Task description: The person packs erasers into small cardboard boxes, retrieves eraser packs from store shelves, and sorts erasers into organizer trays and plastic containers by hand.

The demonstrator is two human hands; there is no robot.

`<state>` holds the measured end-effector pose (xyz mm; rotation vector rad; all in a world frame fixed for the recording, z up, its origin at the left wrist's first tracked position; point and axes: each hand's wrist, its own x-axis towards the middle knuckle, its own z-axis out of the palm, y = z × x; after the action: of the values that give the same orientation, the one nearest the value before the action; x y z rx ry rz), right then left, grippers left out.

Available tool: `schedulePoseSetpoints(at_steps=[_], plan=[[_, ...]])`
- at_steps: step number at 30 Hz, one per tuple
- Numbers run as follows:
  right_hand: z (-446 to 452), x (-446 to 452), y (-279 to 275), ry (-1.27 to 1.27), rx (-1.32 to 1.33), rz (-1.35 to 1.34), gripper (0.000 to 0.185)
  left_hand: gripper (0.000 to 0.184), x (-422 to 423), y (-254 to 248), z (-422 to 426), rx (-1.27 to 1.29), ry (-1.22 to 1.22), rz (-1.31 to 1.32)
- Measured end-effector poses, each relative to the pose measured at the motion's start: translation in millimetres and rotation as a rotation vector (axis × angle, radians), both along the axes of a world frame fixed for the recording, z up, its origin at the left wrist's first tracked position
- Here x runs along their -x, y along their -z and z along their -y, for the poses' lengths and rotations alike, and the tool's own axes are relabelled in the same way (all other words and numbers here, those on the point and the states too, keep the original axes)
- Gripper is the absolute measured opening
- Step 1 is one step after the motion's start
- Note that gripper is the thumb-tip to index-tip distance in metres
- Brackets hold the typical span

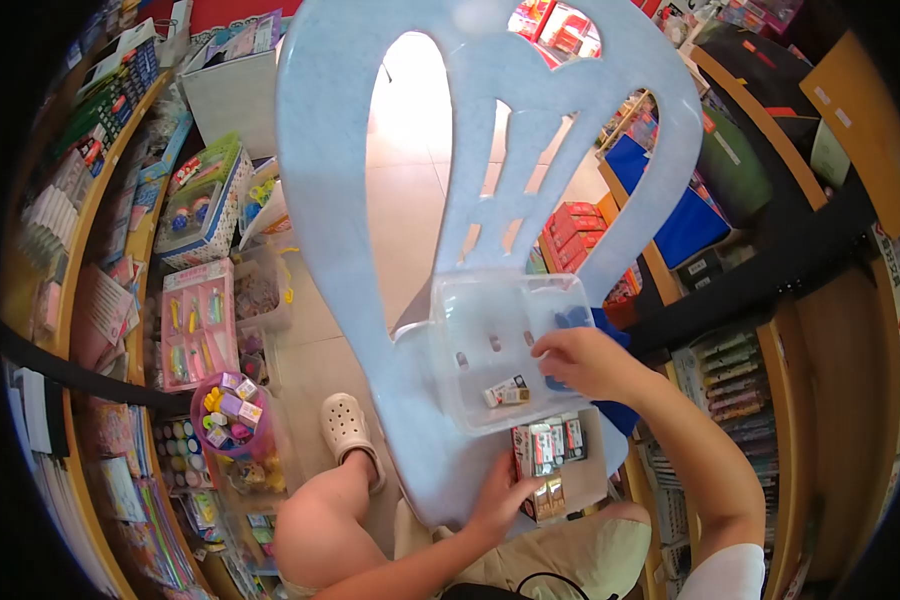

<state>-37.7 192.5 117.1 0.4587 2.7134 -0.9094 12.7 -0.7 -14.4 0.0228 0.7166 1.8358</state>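
My left hand (502,498) grasped a box (594,462) of packs (542,450), print illegible; my right hand (582,360), over the tub (473,315), curled, contents unclear.

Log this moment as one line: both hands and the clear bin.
left hand: at small boxes | right hand: over clear bin | small white pack: inside bin | bin: on blue chair

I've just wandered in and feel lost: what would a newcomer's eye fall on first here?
Probably the big pale-blue plastic chair filling the middle. On its seat is a clear plastic container with the right hand over it; the left hand is at small boxes just below. Left of the seat, a beige clog stands out.
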Motion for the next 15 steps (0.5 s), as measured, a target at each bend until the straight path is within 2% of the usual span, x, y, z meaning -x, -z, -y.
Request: schedulePoseSetpoints(at_steps=[1,2,5,8,11,15], plan=[[-4,12,15,-0.088,-0.085,0.070,0.022,0.045,1,-1,0,0.013,0.001,-0.018],[-7,21,32,-0.121,-0.144,0.179,0.039,0.044,1,-1,-1,0.027,0.001,-0.036],[-5,39,67,-0.243,-0.306,0.430,0.055,0.045,1,2,-2,0.039,0.008,-0.020],[13,57,59,-0.191,-0.130,0.734,0.066,0.045,1,1,-3,0.051,0.018,-0.006],[22,60,62,-0.256,-0.212,0.679,0.066,0.048,0,-1,-3,0.053,0.028,-0.012],[33,57,63,-0.182,-0.281,0.608,0.066,0.053,3,-3,-2,0.063,0.066,-0.049]])
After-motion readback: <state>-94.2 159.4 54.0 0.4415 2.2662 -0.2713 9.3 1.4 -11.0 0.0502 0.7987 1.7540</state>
